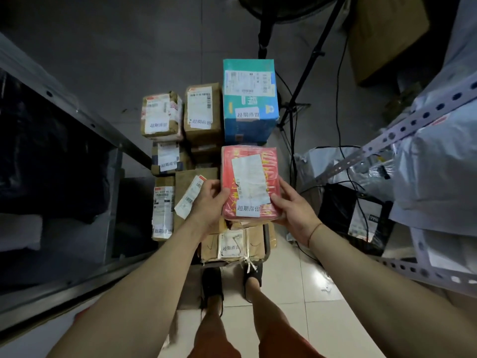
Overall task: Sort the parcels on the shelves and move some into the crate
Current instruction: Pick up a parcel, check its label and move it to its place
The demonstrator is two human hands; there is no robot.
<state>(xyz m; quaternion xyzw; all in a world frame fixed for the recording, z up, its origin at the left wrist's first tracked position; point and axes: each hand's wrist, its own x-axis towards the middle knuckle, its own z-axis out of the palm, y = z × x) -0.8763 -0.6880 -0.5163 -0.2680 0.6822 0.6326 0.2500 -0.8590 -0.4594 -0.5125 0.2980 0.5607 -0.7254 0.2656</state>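
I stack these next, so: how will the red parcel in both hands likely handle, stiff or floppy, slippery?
The red parcel looks fairly stiff: it stays flat though the left hand and right hand grip only its near corners. Its glossy, wrinkled wrap suggests it may be somewhat slippery. It is probably light for its size, since fingertip grips seem enough.

A parcel storeroom. Labelled cartons (204, 112) crowd the tiled floor (296, 280). Perforated metal shelving (402, 130) holds bagged parcels (438, 171).
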